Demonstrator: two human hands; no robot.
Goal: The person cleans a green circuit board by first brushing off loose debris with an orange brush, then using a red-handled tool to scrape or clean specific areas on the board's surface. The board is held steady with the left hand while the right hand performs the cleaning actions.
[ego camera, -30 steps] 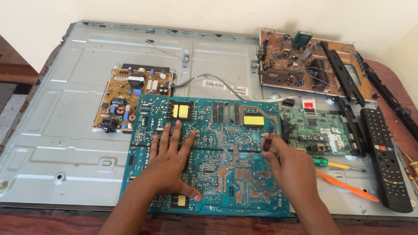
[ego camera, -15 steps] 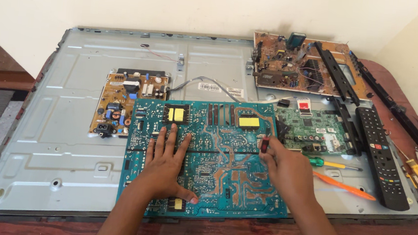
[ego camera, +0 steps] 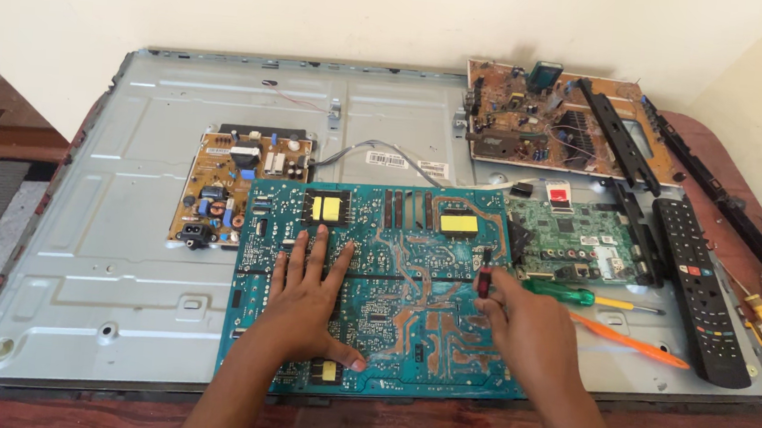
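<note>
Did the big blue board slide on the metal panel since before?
No. The big blue board sits the same against the yellow board and green board; only the camera shifted.

1. The big metal panel (ego camera: 124, 248) looked like dull grey sheet steel, smooth, with pressed ridges.
2. The blue circuit board (ego camera: 393, 287) lying on the panel had a glossy lacquered face with coppery traces.
3. The remote (ego camera: 699, 289), right of the panel, was matt black plastic.
4. The table (ego camera: 721, 159) under the panel showed polished reddish wood.
5. The screwdriver (ego camera: 587, 298) had a shiny translucent green plastic handle.
</note>
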